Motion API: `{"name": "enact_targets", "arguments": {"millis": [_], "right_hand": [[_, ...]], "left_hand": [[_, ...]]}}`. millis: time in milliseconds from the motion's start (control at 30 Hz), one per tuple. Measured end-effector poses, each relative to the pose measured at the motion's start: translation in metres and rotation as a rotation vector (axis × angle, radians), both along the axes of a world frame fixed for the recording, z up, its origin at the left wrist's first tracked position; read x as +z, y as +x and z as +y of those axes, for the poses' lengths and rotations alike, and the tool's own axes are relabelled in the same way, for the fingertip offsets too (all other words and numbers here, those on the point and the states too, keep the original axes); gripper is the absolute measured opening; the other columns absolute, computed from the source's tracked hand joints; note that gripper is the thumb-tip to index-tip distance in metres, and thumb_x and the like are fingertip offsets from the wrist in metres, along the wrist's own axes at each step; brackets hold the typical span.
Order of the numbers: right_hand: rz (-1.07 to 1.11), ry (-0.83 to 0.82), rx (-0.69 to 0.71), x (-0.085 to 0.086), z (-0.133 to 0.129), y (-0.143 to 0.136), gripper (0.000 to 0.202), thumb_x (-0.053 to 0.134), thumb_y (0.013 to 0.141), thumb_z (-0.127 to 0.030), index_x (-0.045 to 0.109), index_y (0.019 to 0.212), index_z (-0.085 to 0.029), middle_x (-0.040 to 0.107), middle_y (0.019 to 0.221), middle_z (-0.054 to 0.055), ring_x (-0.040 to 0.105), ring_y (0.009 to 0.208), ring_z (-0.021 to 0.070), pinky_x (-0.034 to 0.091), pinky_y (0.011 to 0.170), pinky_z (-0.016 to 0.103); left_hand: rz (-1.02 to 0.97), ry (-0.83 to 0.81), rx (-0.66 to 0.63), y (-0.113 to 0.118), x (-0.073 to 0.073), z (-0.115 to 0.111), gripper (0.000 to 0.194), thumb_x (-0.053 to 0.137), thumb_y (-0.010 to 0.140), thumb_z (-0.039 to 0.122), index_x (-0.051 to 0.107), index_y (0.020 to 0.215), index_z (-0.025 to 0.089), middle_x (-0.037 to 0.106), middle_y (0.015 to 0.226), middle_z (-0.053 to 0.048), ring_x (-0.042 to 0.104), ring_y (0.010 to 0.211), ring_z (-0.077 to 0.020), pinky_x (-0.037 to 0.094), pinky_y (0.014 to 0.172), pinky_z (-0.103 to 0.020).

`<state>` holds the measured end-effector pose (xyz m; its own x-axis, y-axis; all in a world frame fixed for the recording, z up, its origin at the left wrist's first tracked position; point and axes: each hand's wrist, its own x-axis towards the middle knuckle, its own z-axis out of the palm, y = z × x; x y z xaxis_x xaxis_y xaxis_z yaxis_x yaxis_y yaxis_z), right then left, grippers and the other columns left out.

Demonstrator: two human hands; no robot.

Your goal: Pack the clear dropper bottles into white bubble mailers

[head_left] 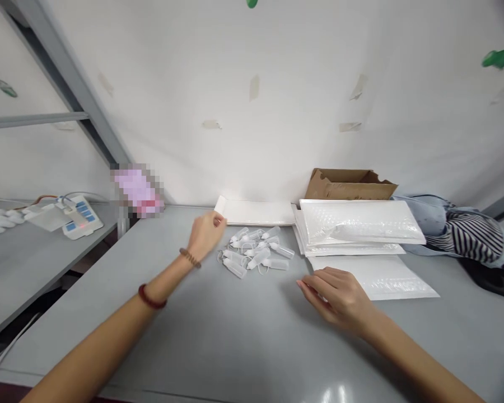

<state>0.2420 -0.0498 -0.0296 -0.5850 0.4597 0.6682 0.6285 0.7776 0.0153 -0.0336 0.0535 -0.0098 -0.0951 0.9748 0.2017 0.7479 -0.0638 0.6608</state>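
Observation:
My left hand (206, 234), with two bracelets on its arm, pinches the left corner of a flat white sheet or stack (258, 212) lying against the wall. Just below it, several small clear plastic bottles (258, 258) lie in a loose cluster on the grey table (235, 336). To the right of the bottles my right hand (336, 294) hovers over the table with its fingers slightly bent and apart, holding nothing. Behind it lie several white bubble mailers (357, 221), stacked unevenly, the lowest one sticking out toward me.
An open cardboard box (348, 184) stands behind the mailers. Striped and denim cloth (474, 232) lies at the right. A blurred pink item (136, 189) leans at the left back, and a power strip (83, 217) sits on the left table.

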Motion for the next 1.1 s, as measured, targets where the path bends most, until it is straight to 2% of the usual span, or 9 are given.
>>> {"name": "enact_targets", "arguments": {"millis": [67, 200, 400, 567, 700, 800, 900, 967, 1100], "right_hand": [[0.004, -0.005, 0.007, 0.001, 0.000, 0.002, 0.024, 0.048, 0.090, -0.011, 0.052, 0.068, -0.018, 0.045, 0.052, -0.004, 0.031, 0.046, 0.0107, 0.026, 0.046, 0.027], [0.009, -0.005, 0.000, 0.002, 0.001, 0.005, 0.026, 0.047, 0.090, -0.011, 0.050, 0.065, -0.019, 0.043, 0.051, -0.004, 0.030, 0.045, 0.0102, 0.026, 0.046, 0.027], [0.001, -0.006, -0.029, 0.004, 0.000, 0.007, 0.028, 0.045, 0.092, -0.013, 0.051, 0.066, -0.019, 0.043, 0.050, -0.004, 0.031, 0.044, 0.0097, 0.026, 0.046, 0.026], [-0.033, -0.049, -0.034, 0.002, 0.000, 0.006, 0.025, 0.043, 0.093, -0.014, 0.055, 0.070, -0.018, 0.048, 0.053, -0.003, 0.038, 0.045, 0.0099, 0.030, 0.046, 0.025], [-0.026, -0.073, -0.032, 0.002, 0.000, 0.006, 0.023, 0.043, 0.093, -0.014, 0.057, 0.074, -0.017, 0.052, 0.057, -0.001, 0.044, 0.048, 0.0107, 0.034, 0.047, 0.025], [0.003, -0.071, -0.033, 0.002, 0.000, 0.006, 0.018, 0.044, 0.092, -0.013, 0.058, 0.081, -0.016, 0.056, 0.062, 0.001, 0.049, 0.052, 0.0118, 0.038, 0.048, 0.024], [0.036, -0.057, -0.035, 0.003, -0.001, 0.005, 0.014, 0.045, 0.091, -0.013, 0.058, 0.088, -0.016, 0.059, 0.069, 0.003, 0.054, 0.058, 0.0133, 0.043, 0.052, 0.025], [0.060, -0.045, -0.045, 0.004, -0.001, 0.004, 0.013, 0.045, 0.091, -0.014, 0.058, 0.094, -0.016, 0.061, 0.076, 0.005, 0.057, 0.065, 0.0152, 0.046, 0.056, 0.026], [0.127, -0.028, -0.094, 0.007, -0.003, 0.001, 0.020, 0.049, 0.090, -0.016, 0.053, 0.110, -0.014, 0.061, 0.091, 0.011, 0.060, 0.081, 0.0205, 0.051, 0.064, 0.031]], "left_hand": [[0.027, 0.044, 0.101, -0.022, -0.003, 0.024, 0.022, 0.050, 0.073, 0.028, 0.064, 0.083, 0.014, 0.069, 0.087, -0.009, 0.060, 0.093, -0.0265, 0.044, 0.079, -0.032], [0.011, 0.022, 0.105, -0.041, -0.011, 0.047, 0.023, 0.054, 0.070, 0.032, 0.068, 0.069, 0.014, 0.070, 0.078, -0.007, 0.062, 0.083, -0.0257, 0.044, 0.073, -0.030], [-0.049, 0.030, 0.087, -0.031, -0.018, 0.048, 0.025, 0.058, 0.065, 0.038, 0.069, 0.069, 0.016, 0.070, 0.076, -0.005, 0.061, 0.083, -0.0242, 0.043, 0.069, -0.028], [-0.148, 0.046, 0.063, -0.021, -0.015, 0.048, 0.013, 0.059, 0.060, 0.029, 0.057, 0.054, 0.017, 0.058, 0.052, 0.001, 0.057, 0.062, -0.0180, 0.039, 0.056, -0.024], [-0.330, 0.107, 0.071, -0.022, -0.005, 0.040, 0.011, 0.052, 0.069, 0.029, 0.052, 0.069, 0.018, 0.055, 0.045, 0.004, 0.048, 0.041, -0.0131, 0.037, 0.046, -0.023], [-0.507, 0.184, 0.099, -0.030, 0.005, 0.025, 0.015, 0.051, 0.073, 0.031, 0.045, 0.080, 0.019, 0.054, 0.046, 0.006, 0.051, 0.040, -0.0132, 0.040, 0.044, -0.023], [-0.667, 0.259, 0.142, -0.045, 0.017, 0.009, 0.018, 0.053, 0.071, 0.030, 0.042, 0.079, 0.019, 0.052, 0.051, 0.007, 0.056, 0.048, -0.0122, 0.043, 0.046, -0.021], [-0.745, 0.270, 0.156, -0.057, 0.025, 0.001, 0.016, 0.054, 0.068, 0.028, 0.043, 0.076, 0.019, 0.051, 0.054, 0.007, 0.054, 0.046, -0.0095, 0.042, 0.044, -0.019], [-0.815, 0.146, 0.099, -0.078, 0.038, -0.010, 0.014, 0.061, 0.064, 0.024, 0.049, 0.066, 0.016, 0.054, 0.052, 0.005, 0.048, 0.041, -0.0070, 0.038, 0.039, -0.018]]}}
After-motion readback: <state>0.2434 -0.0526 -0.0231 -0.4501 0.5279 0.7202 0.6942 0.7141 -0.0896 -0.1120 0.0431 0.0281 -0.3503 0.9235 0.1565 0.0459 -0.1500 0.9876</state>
